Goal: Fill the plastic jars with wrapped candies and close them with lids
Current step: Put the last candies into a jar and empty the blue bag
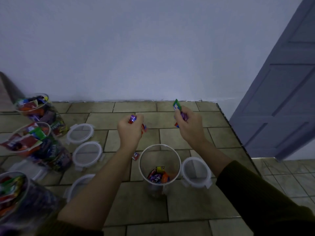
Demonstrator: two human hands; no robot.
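Observation:
A clear plastic jar (160,154) stands open on the tiled surface between my forearms, with a few wrapped candies (158,176) at its bottom. My left hand (130,130) hovers beyond the jar and grips a purple and a red wrapped candy (133,118). My right hand (190,124) is farther right and holds several candies, a green wrapper (176,104) sticking up from its fingers. One red candy (135,156) lies loose just left of the jar. A clear lid (196,172) lies to the jar's right.
Three candy-filled open jars (39,109) (34,145) (15,196) stand at the left. Several clear lids (80,132) (87,153) lie beside them. A white wall runs behind; the surface's edge (238,138) drops off at the right, near a grey door (281,99).

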